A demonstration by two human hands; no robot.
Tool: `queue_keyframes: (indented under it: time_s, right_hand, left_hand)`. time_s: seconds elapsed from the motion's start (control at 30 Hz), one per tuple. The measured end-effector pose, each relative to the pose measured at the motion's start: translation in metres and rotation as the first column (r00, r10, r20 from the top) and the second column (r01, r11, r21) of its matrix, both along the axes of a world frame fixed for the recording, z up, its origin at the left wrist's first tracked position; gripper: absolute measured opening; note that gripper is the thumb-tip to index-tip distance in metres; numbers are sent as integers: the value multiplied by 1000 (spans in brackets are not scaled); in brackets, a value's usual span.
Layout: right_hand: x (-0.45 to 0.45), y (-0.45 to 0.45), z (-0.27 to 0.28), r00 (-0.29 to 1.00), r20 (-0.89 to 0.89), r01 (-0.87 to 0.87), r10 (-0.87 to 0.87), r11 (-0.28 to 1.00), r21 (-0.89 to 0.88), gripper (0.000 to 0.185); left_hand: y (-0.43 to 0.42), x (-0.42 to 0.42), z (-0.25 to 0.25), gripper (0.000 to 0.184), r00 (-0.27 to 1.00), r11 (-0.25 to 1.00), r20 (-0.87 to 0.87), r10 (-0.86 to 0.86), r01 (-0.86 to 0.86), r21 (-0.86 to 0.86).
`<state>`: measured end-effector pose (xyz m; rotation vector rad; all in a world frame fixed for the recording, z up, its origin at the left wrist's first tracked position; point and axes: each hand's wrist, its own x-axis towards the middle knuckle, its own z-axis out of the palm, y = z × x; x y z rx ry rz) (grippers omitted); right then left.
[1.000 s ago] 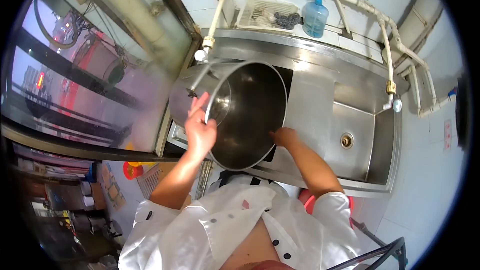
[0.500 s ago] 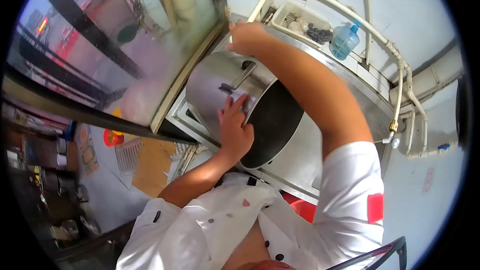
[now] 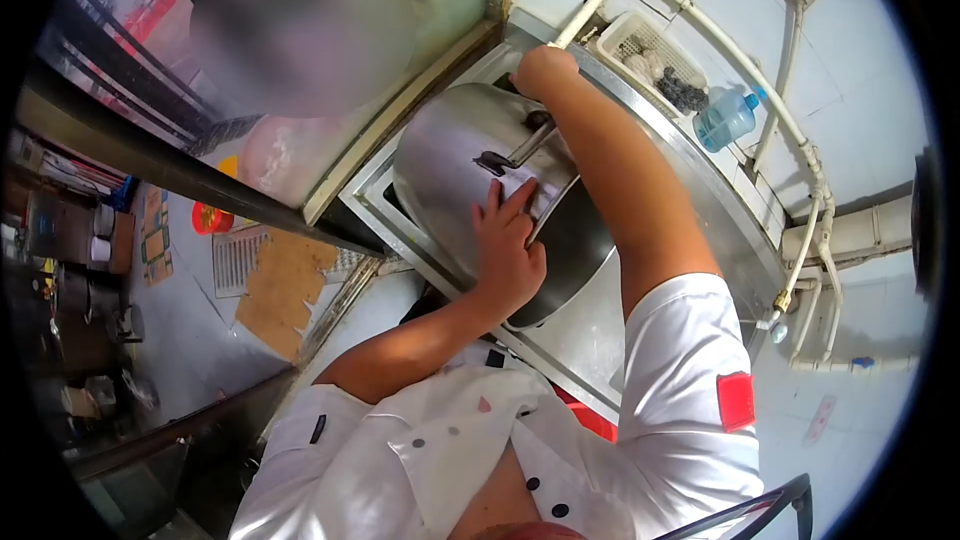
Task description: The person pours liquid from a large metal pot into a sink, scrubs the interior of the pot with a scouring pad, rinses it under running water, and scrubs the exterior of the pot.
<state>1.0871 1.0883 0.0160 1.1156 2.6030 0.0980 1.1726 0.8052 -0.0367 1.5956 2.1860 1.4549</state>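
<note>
A large metal pot [image 3: 450,155] lies tilted on its side on the stainless steel counter [image 3: 590,315], its mouth facing the lower right. A wire handle [image 3: 530,146] with dark mounts sticks out of its wall. My left hand [image 3: 508,250] holds the pot at the near rim, two fingers stretched along the outer wall and the thumb by the rim. Beyond the pot's far side, my right hand [image 3: 546,71] is curled beside the lower end of a white pipe [image 3: 585,18]. Its fingertips are hidden, so what it grips does not show. My right forearm crosses over the pot's mouth.
Behind the counter stand a plastic basket [image 3: 640,35] with dark and pale scrubbers and a blue bottle [image 3: 725,122]. A framed window [image 3: 420,90] borders the left. Cardboard [image 3: 285,290] lies on the floor at lower left, near a red container [image 3: 210,218].
My right hand has gone from loosely bent fingers to a curled shape, lower behind the pot. The view has shifted, and the pot has turned slightly with my left hand still on it.
</note>
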Motion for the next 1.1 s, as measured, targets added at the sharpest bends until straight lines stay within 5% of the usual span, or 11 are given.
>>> queue_keyframes:
  time_s: [0.23,0.3,0.4,0.47,0.53,0.6,0.67,0.73,0.8,0.83,1.1]
  right_hand:
    - [39,-20,60,986,-159,27,-39,997,-76,66]
    - [81,-29,68,874,-465,90,-137,988,-122,83]
    - [152,-49,54,890,-313,229,-332,918,-325,91]
    - [179,-81,22,534,-472,131,-701,621,-773,99]
    - [182,-94,-33,251,-711,144,-656,752,-643,98]
    - [168,-121,-42,-41,-385,-73,-922,388,-919,92]
    - [169,-118,-44,75,27,-695,-997,-72,-715,76]
    - [154,-129,-19,8,112,-883,-994,-60,-465,59]
    - [136,-134,-45,-175,-141,-686,-974,224,-693,40]
    - [133,-136,-53,-243,-99,-685,-965,244,-687,29]
    - [155,-148,-33,-318,-157,-695,-935,343,-632,36]
  left_hand:
    - [0,-9,-20,12,999,997,45,-27,24,72]
    - [0,-15,-24,11,997,995,60,-38,32,97]
    - [0,-20,-29,12,995,996,89,-36,28,90]
    - [0,-21,-33,11,994,995,100,-49,39,93]
    - [3,-22,-35,11,992,993,96,-78,68,94]
    - [3,-21,-35,11,992,990,72,-102,94,106]
    - [-1,-18,-26,10,987,983,53,-152,146,108]
    - [-1,-18,-22,11,987,981,5,-158,156,111]
    - [-4,-16,-19,10,985,979,-14,-172,172,105]
    - [-3,-17,-19,9,982,977,-29,-184,186,103]
    - [-2,14,-10,14,965,970,-110,-238,243,27]
